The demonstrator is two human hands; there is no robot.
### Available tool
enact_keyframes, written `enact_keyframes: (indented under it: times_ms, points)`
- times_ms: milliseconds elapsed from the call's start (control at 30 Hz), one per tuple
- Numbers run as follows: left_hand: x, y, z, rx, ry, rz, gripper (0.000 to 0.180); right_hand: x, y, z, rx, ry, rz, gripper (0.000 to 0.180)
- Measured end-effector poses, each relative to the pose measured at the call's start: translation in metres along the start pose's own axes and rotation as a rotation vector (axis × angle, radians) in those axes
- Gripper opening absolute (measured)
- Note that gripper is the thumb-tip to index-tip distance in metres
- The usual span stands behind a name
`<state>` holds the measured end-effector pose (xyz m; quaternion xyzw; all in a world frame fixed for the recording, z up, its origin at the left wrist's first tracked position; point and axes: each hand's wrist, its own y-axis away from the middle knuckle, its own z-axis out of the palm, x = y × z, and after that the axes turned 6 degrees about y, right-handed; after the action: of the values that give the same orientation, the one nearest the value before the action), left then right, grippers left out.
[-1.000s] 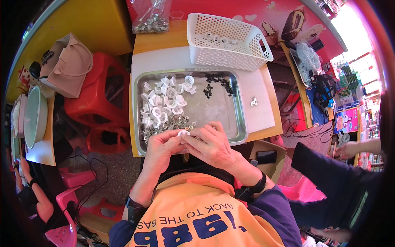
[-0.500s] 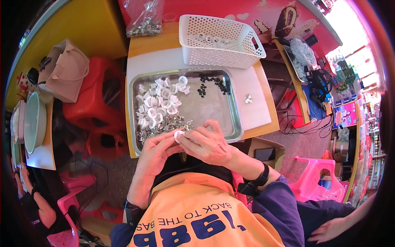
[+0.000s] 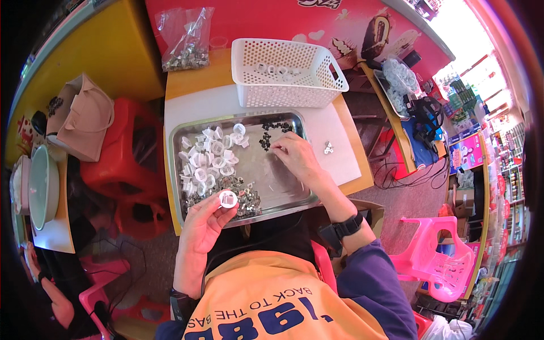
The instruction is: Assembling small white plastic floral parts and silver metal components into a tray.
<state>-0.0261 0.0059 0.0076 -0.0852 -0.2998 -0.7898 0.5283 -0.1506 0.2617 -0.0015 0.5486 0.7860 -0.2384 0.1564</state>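
My left hand [image 3: 199,229] grips a round white plastic cap [image 3: 228,199] between thumb and fingers, above the near edge of a metal tray [image 3: 306,201]. Flat metal pieces show inside the cap. My right hand [image 3: 298,160] reaches over the tray, its fingertips drawn together beside small black parts [image 3: 265,141]; whatever they pinch is too small to make out. White plastic caps [image 3: 207,156] are heaped in the tray's left half. Small metal pieces [image 3: 249,203] lie piled in front of them, partly behind my left hand.
Behind the tray stands a white perforated basket [image 3: 292,96] with a few white rings inside. A clear bag of metal pieces [image 3: 187,56] sits at the back left. A few small metal parts [image 3: 328,147] lie on the white board right of the tray. A pink chair [image 3: 436,255] stands at right.
My right hand has left the white cap and moved forward to the black parts. The left hand now holds the cap alone, its face turned up. The whole view has shifted slightly.
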Motion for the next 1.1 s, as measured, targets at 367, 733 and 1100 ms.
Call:
enact_keyframes:
  times_ms: [367, 733, 1100]
  points:
    - [0.008, 0.003, -0.005, 0.027, 0.039, 0.031, 0.03, 0.006, -0.008, 0.019, -0.044, -0.032, -0.144, 0.012]
    - [0.015, -0.002, 0.013, -0.046, 0.031, -0.054, 0.032, -0.055, 0.038, -0.009, -0.333, -1.643, 0.685, 0.012]
    - [0.012, 0.005, 0.015, -0.045, 0.06, -0.057, 0.029, -0.077, 0.049, -0.003, -0.376, -1.608, 0.625, 0.015]
